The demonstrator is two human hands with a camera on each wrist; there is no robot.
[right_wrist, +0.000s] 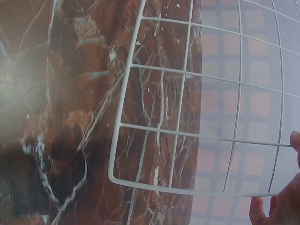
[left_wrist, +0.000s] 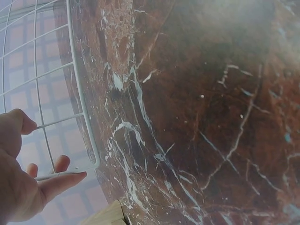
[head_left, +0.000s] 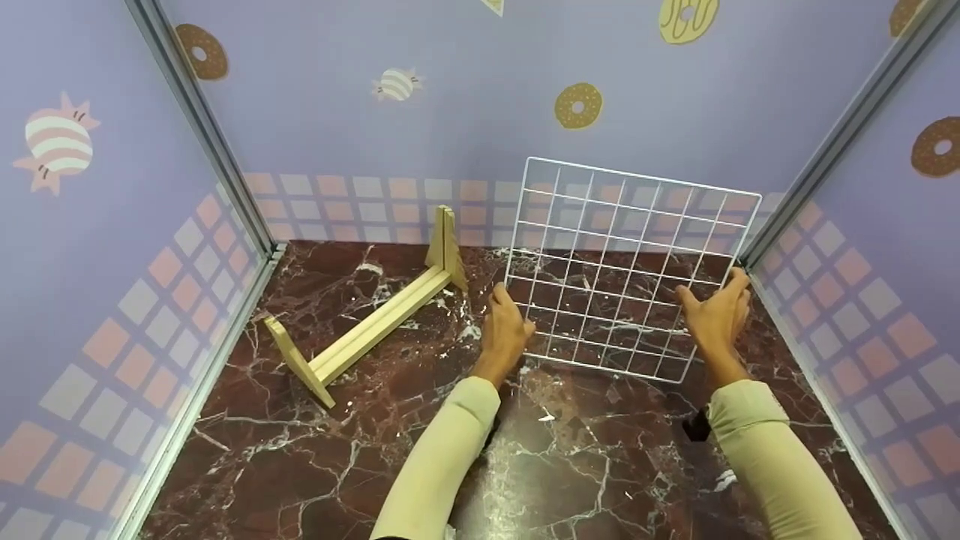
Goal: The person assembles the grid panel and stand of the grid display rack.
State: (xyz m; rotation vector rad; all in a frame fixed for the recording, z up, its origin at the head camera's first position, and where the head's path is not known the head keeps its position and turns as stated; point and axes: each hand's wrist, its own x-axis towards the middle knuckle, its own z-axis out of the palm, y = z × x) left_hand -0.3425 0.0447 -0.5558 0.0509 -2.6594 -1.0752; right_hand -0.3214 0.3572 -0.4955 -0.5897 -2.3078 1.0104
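A white wire grid panel [head_left: 621, 264] is held up at a tilt by both hands. My left hand [head_left: 507, 327] grips its left side near the lower corner; in the left wrist view the fingers [left_wrist: 61, 183] curl round the edge wire beside a rounded corner. On the other side my right hand [head_left: 716, 311] grips the right edge, a little higher up. The right wrist view shows the fingertips [right_wrist: 258, 210] at the frame's rim, with the lower corner of the grid free. To the left lies a wooden stand [head_left: 382, 319], two tapered end pieces joined by a grooved bar.
The dark red marble-patterned surface [head_left: 315, 465] has white veins and small white scraps. Purple printed walls [head_left: 465, 112] enclose it at the back and both sides, with metal strips [head_left: 206, 142] along the corners. A small black object [head_left: 697, 426] sits by the right forearm.
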